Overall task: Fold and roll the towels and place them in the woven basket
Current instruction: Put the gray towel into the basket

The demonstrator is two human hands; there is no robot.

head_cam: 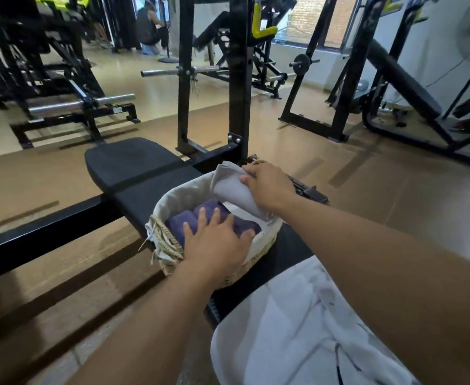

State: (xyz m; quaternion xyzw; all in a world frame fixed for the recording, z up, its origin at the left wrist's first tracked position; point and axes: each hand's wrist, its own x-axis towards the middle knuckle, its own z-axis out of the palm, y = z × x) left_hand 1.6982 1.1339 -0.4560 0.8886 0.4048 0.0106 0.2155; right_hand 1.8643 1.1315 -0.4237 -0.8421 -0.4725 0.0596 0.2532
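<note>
The rolled pale grey towel (235, 190) is on its way into the oval woven straw basket with a beige cloth liner (172, 247), which sits on the black padded gym bench, the table (134, 162) here. The right hand (268, 187) has its grip closed round the upper part of the roll, fingers over the top and thumb against the near side. It holds the roll tilted, lower end down inside the basket at the right-hand side and upper end leaning out past the far rim. Held that way, the roll can probably be slid down into the free space without coming undone.

The left hand (217, 240) lies flat with fingers spread and straight, grasping nothing. It presses on the rolled dark purple towels (197, 218) that fill the left part of the basket. That pressure seems meant to keep them packed to one side and to steady the light basket while the grey roll goes in.

Two purple rolls seem to lie side by side, though the hand hides part of them. Beside them, under the grey roll, a strip of white cloth (245, 211) shows; whether it is another towel or a fold of the liner cannot be told.

A loose white towel (297, 329) lies crumpled on the near end of the table, just beside the basket and not yet folded, so by my reckoning more of the task remains.
</note>
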